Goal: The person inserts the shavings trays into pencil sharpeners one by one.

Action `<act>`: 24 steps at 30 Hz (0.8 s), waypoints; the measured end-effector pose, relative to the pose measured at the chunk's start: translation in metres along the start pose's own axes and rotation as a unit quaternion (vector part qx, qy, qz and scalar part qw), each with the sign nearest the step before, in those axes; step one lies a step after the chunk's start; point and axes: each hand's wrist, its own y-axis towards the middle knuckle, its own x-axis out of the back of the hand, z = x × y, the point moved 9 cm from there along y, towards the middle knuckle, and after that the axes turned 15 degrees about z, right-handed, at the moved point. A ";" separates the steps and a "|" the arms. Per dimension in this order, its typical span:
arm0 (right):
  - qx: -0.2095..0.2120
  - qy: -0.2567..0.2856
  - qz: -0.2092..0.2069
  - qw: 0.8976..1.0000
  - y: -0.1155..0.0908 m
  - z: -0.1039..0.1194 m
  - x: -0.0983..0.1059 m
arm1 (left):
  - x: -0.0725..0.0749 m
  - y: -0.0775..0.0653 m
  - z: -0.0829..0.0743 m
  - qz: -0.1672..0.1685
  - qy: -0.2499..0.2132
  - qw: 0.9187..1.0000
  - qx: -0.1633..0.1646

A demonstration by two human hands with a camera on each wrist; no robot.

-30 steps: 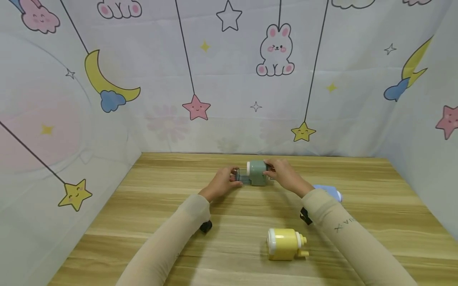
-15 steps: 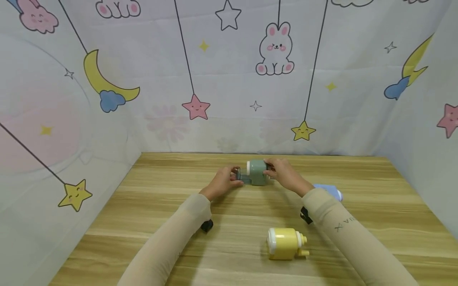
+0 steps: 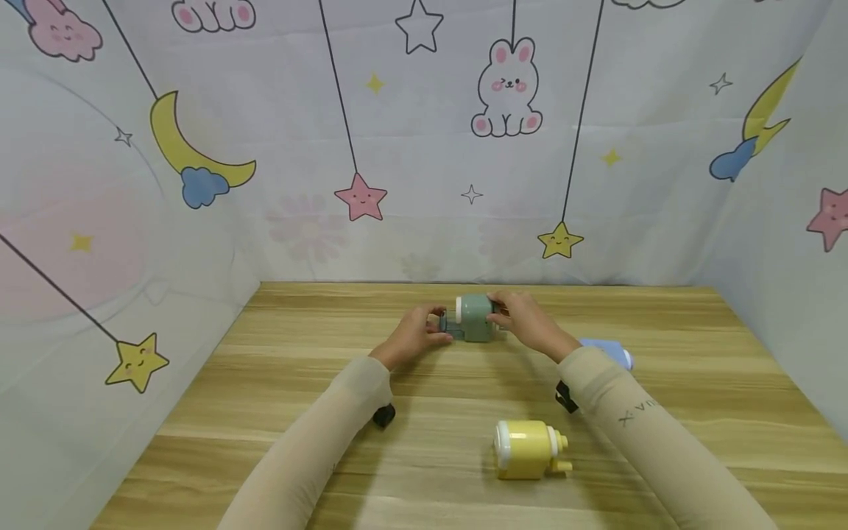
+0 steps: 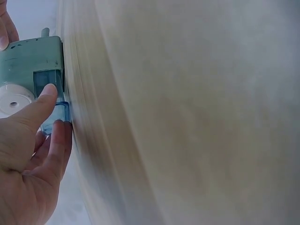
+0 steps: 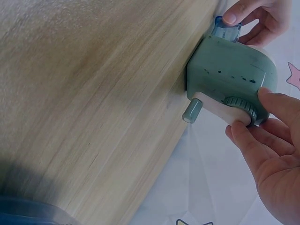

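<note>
A green hand-crank pencil sharpener [image 3: 477, 318] stands on the table near its far edge. Its clear bluish shavings drawer [image 4: 56, 115] sticks partly out of the front, below the white round face with the pencil hole. My left hand [image 3: 414, 335] pinches this drawer, thumb on one side and fingers on the other. From the crank side, my right hand [image 3: 526, 324] holds the sharpener body, its thumb [image 5: 269, 96] on the green casing and fingertips by the ridged knob [image 5: 241, 107]. The crank handle [image 5: 192, 111] points away from the body, untouched.
A yellow pencil sharpener [image 3: 526, 450] with a crank stands nearer the front, between the forearms. Behind the right forearm lies a blue and white one [image 3: 606, 352], partly covered by the sleeve. A patterned cloth wall [image 3: 424, 243] rises at the table's back edge.
The drawer has slid a little further into the green sharpener, my left hand moving slightly right with it. My right hand stays in place on the body.
</note>
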 end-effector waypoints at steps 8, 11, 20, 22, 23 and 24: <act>-0.004 -0.001 0.000 1.000 0.001 -0.001 0.002 | -0.001 0.001 0.000 0.023 -0.005 1.000 -0.010; -0.002 -0.004 -0.001 1.000 0.001 -0.001 0.002 | -0.001 0.001 -0.001 0.029 -0.008 0.999 -0.013; -0.001 -0.008 -0.001 1.000 0.000 0.000 0.000 | 0.000 0.001 -0.004 0.043 -0.008 0.999 -0.027; -0.003 -0.007 -0.002 1.000 0.000 0.000 0.000 | 0.000 0.001 -0.004 0.045 -0.013 0.999 -0.026; -0.003 -0.006 -0.002 1.000 0.000 0.000 0.000 | 0.001 0.000 -0.004 0.045 -0.014 0.999 -0.025; -0.004 -0.006 -0.002 1.000 0.000 0.000 0.000 | 0.001 0.000 -0.004 0.045 -0.013 0.999 -0.025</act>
